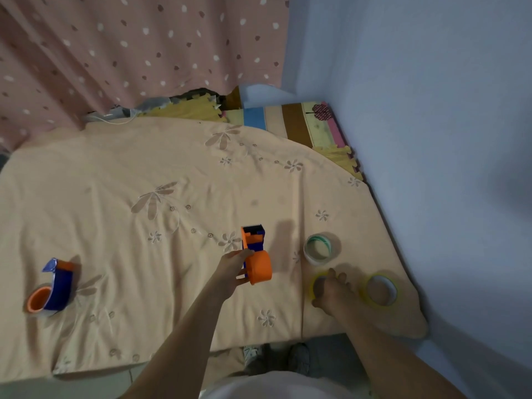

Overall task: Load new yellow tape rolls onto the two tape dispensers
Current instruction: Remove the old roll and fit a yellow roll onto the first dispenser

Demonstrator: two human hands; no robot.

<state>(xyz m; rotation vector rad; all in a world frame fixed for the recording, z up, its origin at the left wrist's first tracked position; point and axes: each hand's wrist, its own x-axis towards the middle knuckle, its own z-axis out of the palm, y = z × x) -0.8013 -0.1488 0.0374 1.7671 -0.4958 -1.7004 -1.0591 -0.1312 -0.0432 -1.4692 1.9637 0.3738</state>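
An orange and blue tape dispenser is held just above the peach cloth near the middle, with my left hand shut on its left side. My right hand rests on a yellow tape roll at the front right, fingers closed over it and hiding most of it. A second yellow tape roll lies flat just to the right of that hand. A second orange and blue dispenser lies on the cloth at the far left, untouched.
A whitish, near-empty tape roll with a green inner ring lies behind my right hand. The peach flowered cloth covers the table. A blue wall stands close on the right, a pink dotted curtain behind. Shoes show below the front edge.
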